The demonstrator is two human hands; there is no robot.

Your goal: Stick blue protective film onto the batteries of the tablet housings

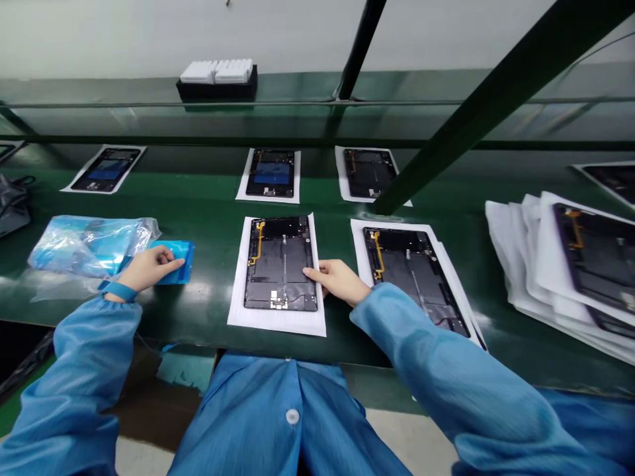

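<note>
Directly in front of me an opened tablet housing (265, 281), black with an orange ribbon cable, lies on a white foam sheet (278, 322). My right hand (340, 279) grips its right edge, thumb on top and fingers partly hidden at the side. To the left, my left hand (153, 266) has its fingers curled and pinched at a small stack of blue film sheets (184, 261); how many it holds is hidden. Beside it lies a clear plastic bag (89, 244) with more blue film inside. A blue band circles my left wrist.
Another opened tablet (411, 271) lies under my right forearm. Behind are tablets on foam, two with blue film (272, 173) (108, 169). Foam sheets and tablets are stacked (536, 264) at right. A green post (476, 112) slants across the bench; a black box (217, 90) sits behind.
</note>
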